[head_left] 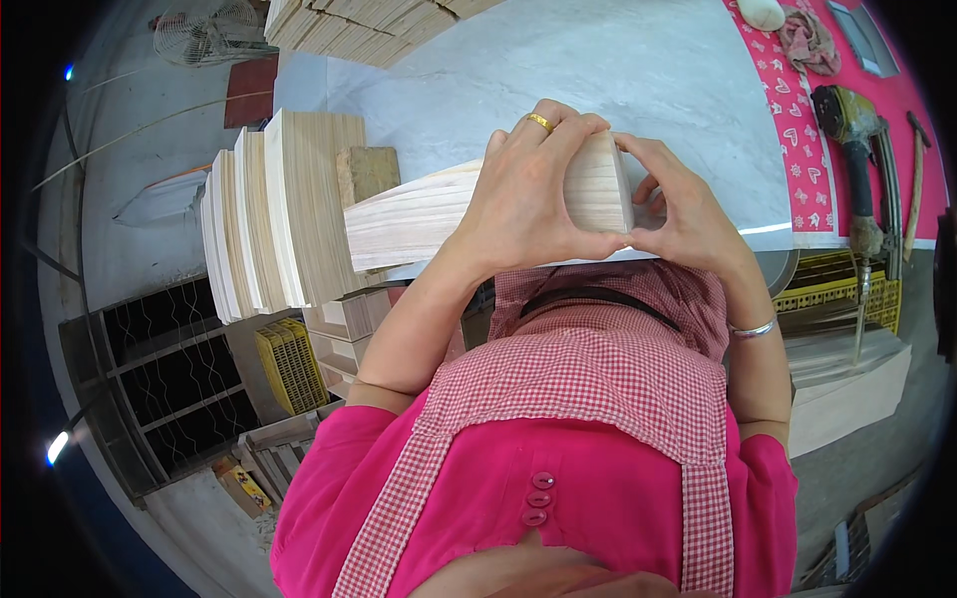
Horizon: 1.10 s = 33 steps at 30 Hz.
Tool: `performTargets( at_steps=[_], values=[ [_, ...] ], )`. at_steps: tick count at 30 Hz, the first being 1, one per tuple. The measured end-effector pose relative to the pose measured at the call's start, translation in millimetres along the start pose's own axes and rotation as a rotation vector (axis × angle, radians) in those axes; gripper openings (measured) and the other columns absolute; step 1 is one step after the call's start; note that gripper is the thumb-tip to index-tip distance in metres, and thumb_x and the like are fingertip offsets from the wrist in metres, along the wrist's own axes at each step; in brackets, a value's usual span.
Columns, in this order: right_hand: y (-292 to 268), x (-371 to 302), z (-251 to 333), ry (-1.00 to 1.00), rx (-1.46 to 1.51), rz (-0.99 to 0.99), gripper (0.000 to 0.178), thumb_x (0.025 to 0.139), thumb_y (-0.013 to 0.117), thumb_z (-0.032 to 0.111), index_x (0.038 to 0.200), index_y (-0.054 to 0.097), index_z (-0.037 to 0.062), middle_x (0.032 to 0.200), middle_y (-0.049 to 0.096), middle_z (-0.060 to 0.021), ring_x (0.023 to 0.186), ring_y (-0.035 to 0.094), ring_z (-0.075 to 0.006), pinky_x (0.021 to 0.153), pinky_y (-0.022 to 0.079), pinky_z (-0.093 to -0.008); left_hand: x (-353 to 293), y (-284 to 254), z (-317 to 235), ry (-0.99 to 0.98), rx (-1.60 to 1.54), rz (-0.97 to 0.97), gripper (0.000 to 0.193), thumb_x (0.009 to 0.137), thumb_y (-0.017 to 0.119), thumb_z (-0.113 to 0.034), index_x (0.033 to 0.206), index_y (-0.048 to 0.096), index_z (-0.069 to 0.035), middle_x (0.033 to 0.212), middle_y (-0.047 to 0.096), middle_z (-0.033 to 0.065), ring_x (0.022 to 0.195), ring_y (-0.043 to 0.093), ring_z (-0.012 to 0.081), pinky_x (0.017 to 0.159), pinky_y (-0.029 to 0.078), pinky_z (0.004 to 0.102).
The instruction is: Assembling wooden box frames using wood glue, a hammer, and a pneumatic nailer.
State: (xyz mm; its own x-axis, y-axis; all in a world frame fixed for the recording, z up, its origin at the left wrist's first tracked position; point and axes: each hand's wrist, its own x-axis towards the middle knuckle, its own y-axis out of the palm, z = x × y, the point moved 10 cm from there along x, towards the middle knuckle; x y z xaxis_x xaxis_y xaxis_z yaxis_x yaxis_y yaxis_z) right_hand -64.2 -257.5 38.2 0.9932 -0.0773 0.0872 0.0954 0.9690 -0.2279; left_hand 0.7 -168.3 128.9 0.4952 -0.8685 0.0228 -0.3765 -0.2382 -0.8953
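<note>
A pale wooden board (414, 214) with striped grain lies along the near edge of the grey-white worktop (638, 60). My left hand (533, 184), with a gold ring on one finger, is wrapped over the board near its right end. At that end, my right hand (688, 204) curves with thumb and forefinger against the board's corners; its other fingers are bent behind. The thumbs of both hands nearly meet at the near edge. Whether one board or several lie under my left hand is hidden.
Stacked pale boards (299, 199) stand at the left, beside a small wooden block (369, 174). More wood (359, 25) is piled at the far side. On the right lie a pneumatic nailer (852, 130), a hammer (915, 184) and a crumpled cloth (809, 42) on pink covering.
</note>
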Motion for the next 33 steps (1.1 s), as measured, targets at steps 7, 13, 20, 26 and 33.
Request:
performTargets(
  at_steps=[7, 13, 20, 26, 33],
  values=[
    [0, 0, 2, -0.003, -0.012, 0.0, 0.09, 0.063, 0.083, 0.01, 0.145, 0.044, 0.0122, 0.127, 0.056, -0.0105, 0.081, 0.061, -0.0232, 0.073, 0.056, -0.0342, -1, -2, -3, 0.041, 0.019, -0.038, 0.088, 0.05, 0.088, -0.037, 0.125, 0.058, -0.003, 0.114, 0.055, 0.0107, 0.1, 0.057, 0.0279, 0.081, 0.038, 0.0409],
    [-1, 0, 0, 0.018, -0.002, -0.004, 0.09, 0.063, 0.082, 0.009, 0.145, 0.044, 0.0124, 0.127, 0.056, -0.0108, 0.082, 0.062, -0.024, 0.074, 0.056, -0.0345, -2, -1, -3, 0.045, 0.025, -0.051, 0.089, 0.049, 0.089, -0.037, 0.126, 0.057, -0.003, 0.115, 0.055, 0.0106, 0.101, 0.057, 0.0285, 0.081, 0.038, 0.0408],
    [1, 0, -2, 0.038, 0.0, 0.024, 0.089, 0.064, 0.081, 0.008, 0.145, 0.044, 0.0113, 0.131, 0.055, -0.012, 0.089, 0.062, -0.0255, 0.079, 0.055, -0.0352, -1, 1, 1, 0.044, -0.003, -0.06, 0.09, 0.048, 0.09, -0.038, 0.125, 0.057, -0.004, 0.116, 0.056, 0.0103, 0.102, 0.057, 0.0286, 0.081, 0.038, 0.0407],
    [0, -21, 31, -0.177, -0.128, -0.22, 0.084, 0.068, 0.077, 0.006, 0.146, 0.045, 0.0086, 0.138, 0.051, -0.0152, 0.116, 0.058, -0.0305, 0.099, 0.049, -0.0388, -3, 3, 2, 0.052, 0.007, -0.062, 0.09, 0.047, 0.09, -0.039, 0.124, 0.058, -0.003, 0.115, 0.057, 0.0098, 0.103, 0.057, 0.0281, 0.081, 0.038, 0.0405],
    [15, -64, 48, -0.134, 0.052, -0.286, 0.073, 0.074, 0.071, 0.003, 0.144, 0.05, 0.0046, 0.142, 0.049, -0.0163, 0.128, 0.051, -0.0331, 0.108, 0.041, -0.0398, 0, 5, 6, 0.057, -0.039, -0.07, 0.091, 0.048, 0.09, -0.041, 0.124, 0.058, -0.003, 0.115, 0.057, 0.0097, 0.103, 0.057, 0.0269, 0.082, 0.04, 0.0406]
  ],
)
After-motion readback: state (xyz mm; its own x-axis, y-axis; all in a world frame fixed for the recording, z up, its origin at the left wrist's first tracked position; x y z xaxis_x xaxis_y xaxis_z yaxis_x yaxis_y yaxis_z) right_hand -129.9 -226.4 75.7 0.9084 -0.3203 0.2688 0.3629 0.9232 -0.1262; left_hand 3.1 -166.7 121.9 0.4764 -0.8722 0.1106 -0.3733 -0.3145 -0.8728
